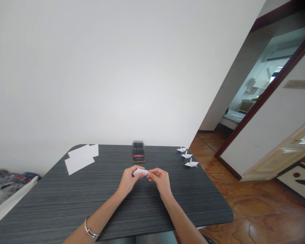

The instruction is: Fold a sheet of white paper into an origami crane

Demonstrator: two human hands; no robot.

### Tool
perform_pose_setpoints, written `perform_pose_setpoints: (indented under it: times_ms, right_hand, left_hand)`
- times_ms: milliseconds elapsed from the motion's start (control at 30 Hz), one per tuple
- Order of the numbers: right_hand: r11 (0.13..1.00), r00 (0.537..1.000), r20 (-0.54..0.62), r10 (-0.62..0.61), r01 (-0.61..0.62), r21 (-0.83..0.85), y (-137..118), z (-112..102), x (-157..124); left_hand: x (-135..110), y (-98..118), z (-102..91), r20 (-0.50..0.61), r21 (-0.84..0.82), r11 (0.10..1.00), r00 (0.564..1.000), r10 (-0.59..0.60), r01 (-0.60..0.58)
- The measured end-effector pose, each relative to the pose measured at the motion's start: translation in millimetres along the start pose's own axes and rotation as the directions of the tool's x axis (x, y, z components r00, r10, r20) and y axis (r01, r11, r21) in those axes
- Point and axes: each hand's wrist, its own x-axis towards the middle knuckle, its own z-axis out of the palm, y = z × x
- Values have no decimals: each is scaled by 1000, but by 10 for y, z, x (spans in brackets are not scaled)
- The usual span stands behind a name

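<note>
A small folded piece of white paper (139,172) is held between both hands above the middle of the table. My left hand (129,178) grips its left side, thumb on top and fingers behind. At the paper's right tip, my right hand (159,177) pinches with thumb and forefinger. The fingers partly cover the folds, so their exact shape is hard to make out. Three white paper cranes (191,163) stand in a row at the table's right edge, apart from my hands.
The dark wood-grain table (112,217) reaches back to a white wall (132,74). A phone (138,152) lies beyond my hands near the wall. Several white paper sheets (80,162) overlap at the back left. Right of the table is brown floor (244,200) and a doorway.
</note>
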Motion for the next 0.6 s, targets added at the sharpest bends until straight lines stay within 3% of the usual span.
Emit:
perform_pose_setpoints:
  times_ms: [400, 600]
  right_hand:
    - [999, 998, -39, -52, 52, -5, 23, 10, 0]
    - [996, 996, -22, -88, 87, -13, 41, 4, 17]
  left_hand:
    - [-2, -84, 17, 152, -132, 986, 985, -86, 107]
    - [7, -82, 22, 161, -197, 964, 976, -146, 177]
